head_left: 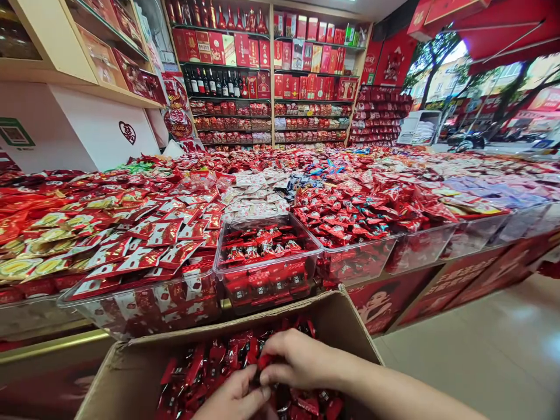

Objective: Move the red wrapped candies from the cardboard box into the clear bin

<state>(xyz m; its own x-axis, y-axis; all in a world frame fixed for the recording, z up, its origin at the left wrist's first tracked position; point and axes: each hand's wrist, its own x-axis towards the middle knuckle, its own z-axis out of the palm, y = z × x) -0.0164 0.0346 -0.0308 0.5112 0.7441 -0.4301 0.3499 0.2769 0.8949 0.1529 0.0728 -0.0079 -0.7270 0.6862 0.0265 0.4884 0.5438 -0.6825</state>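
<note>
Both hands are down inside an open cardboard box (pixel 359 326) filled with small red-and-black wrapped candies (pixel 192 373). My right hand (pixel 295 359) has its fingers curled around a red candy packet, thumb and forefinger pinched. Close beside it, my left hand (pixel 238 394) reaches in from below with bent fingers; its fingertips meet the same spot, and what they hold is hidden. Just beyond the box stands a clear plastic bin (pixel 321 251), partly filled with matching red-and-black candies (pixel 266 280) laid in rows.
Left of that bin, another clear bin overflows with red-and-white packets (pixel 161 233). White packets (pixel 256 195) lie behind, and red packets (pixel 345 204) heap up to the right. Shelves of bottles and red boxes (pixel 227 49) line the back wall. Tiled floor (pixel 472 344) lies at right.
</note>
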